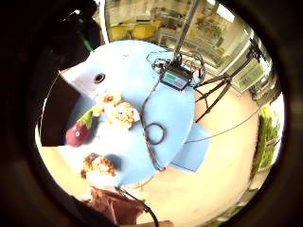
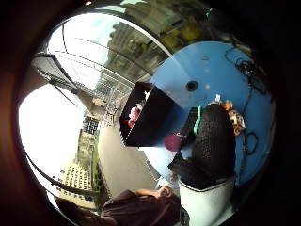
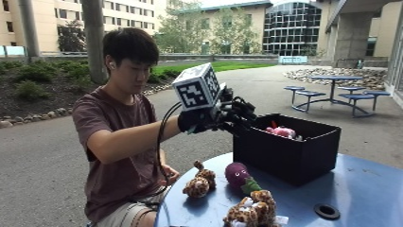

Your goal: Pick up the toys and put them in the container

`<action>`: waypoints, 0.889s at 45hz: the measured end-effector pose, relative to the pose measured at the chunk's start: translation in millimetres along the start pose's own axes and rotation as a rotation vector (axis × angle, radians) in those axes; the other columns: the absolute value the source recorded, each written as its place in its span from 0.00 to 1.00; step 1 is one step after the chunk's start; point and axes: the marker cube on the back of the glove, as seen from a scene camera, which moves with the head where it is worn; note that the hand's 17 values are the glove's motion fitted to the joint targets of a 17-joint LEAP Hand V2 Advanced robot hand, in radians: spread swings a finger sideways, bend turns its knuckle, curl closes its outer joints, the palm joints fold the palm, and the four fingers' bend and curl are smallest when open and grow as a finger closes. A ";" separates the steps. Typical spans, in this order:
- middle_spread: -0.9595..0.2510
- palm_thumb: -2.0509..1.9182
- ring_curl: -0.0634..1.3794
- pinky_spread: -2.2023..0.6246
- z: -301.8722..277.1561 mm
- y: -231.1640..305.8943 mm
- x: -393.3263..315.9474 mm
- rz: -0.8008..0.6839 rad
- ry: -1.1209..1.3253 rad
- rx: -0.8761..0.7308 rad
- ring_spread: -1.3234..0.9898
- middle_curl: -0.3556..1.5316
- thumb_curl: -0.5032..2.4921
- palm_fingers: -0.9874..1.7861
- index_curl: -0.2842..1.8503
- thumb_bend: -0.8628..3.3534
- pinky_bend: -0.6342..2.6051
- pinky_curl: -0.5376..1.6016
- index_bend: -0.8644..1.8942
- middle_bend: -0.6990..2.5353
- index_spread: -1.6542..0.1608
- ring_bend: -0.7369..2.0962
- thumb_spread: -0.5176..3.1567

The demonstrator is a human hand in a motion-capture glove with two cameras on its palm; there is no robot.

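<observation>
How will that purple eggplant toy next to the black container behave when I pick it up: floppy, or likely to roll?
The eggplant toy looks like soft plush, so it will probably squash a little and weigh little. Its rounded body may roll if nudged on the smooth blue table. The green stem end offers a narrower place to pinch.

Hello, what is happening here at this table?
A person is clearing toys off the blue table into a black container. A pink toy already lies inside. The gloved right hand hovers beside the container, seemingly holding nothing. A purple eggplant toy and two spotted plush toys remain on the table.
</observation>
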 end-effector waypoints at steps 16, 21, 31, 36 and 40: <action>0.71 0.53 0.19 0.74 -42.0 -18.9 -48.7 0.029 0.242 -0.104 0.52 0.25 0.21 0.35 0.16 0.24 0.47 0.40 0.33 0.27 0.80 0.48 0.47; 0.74 0.53 0.19 0.75 -28.0 -29.8 -46.3 0.056 0.269 -0.150 0.52 0.27 0.21 0.33 0.16 0.23 0.48 0.40 0.33 0.28 0.80 0.50 0.50; 0.75 0.52 0.20 0.76 9.5 -58.1 -23.2 0.127 0.333 -0.264 0.53 0.30 0.23 0.28 0.17 0.23 0.49 0.41 0.33 0.27 0.80 0.48 0.52; 0.79 0.52 0.18 0.77 52.0 -66.7 3.1 0.194 0.372 -0.398 0.55 0.31 0.24 0.25 0.17 0.22 0.51 0.42 0.32 0.27 0.81 0.45 0.51; 0.82 0.52 0.18 0.78 100.3 -64.1 29.9 0.222 0.417 -0.510 0.56 0.31 0.25 0.24 0.17 0.22 0.52 0.42 0.32 0.26 0.82 0.43 0.50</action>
